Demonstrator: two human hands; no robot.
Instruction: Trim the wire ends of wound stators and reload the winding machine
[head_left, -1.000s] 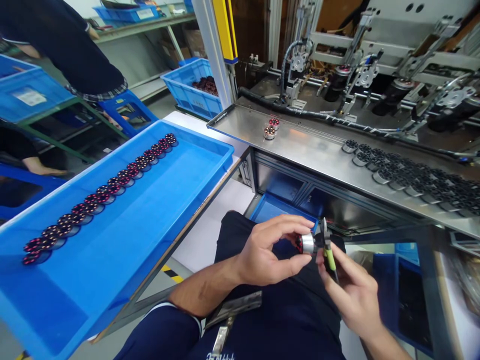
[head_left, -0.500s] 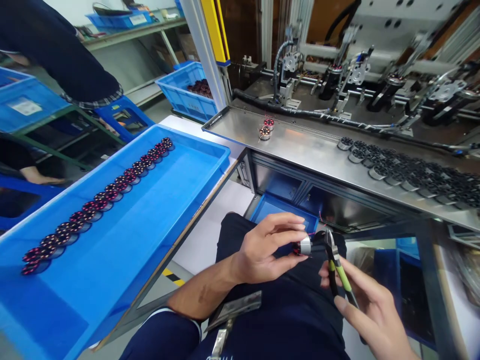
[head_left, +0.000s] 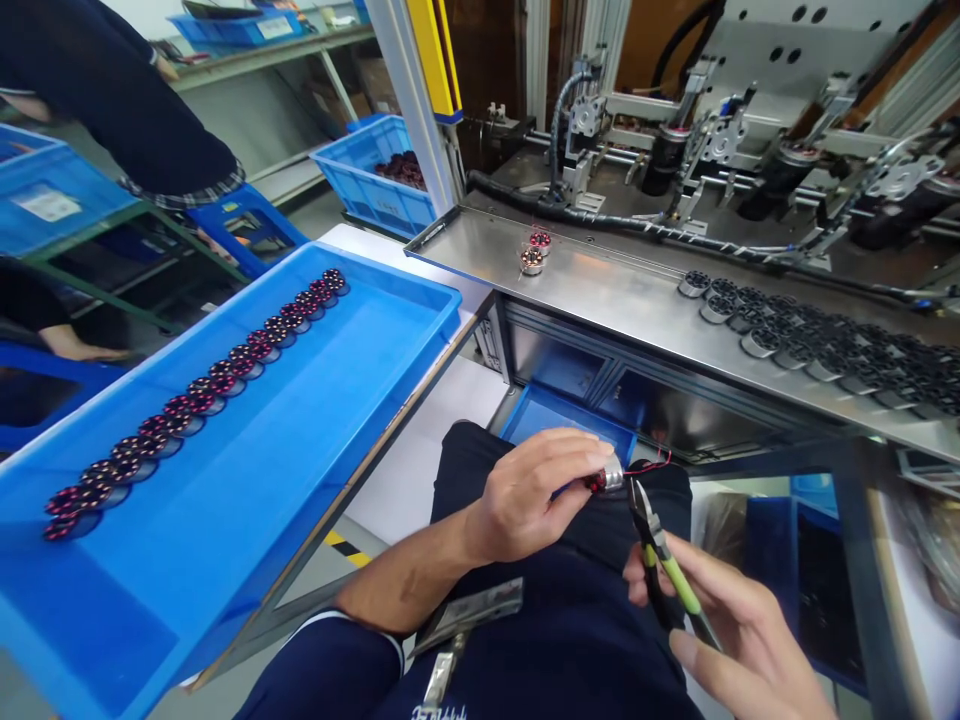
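My left hand [head_left: 529, 492] pinches a small motor stator [head_left: 609, 474] with a silvery ring and reddish windings, held above my lap. A thin red wire [head_left: 651, 467] sticks out from it to the right. In my right hand [head_left: 739, 610] is a pair of cutting pliers [head_left: 664, 550] with black and lime-green handles. Their jaws point up and stand close to the stator's right side, just below the wire; whether they touch it I cannot tell.
On my left is a blue tray [head_left: 360, 390] with a slanting row of wound stators [head_left: 225, 378]. Two more stators [head_left: 534, 255] sit on the metal ledge [head_left: 607, 300], with many dark ringed parts [head_left: 825, 345] farther right. Machine fixtures stand behind; a co-worker [head_left: 135, 100] is at upper left.
The pliers have moved left, closer to the stator. My left fingers have closed further round the stator and turned it a little, and its red wire now reaches out to the right.
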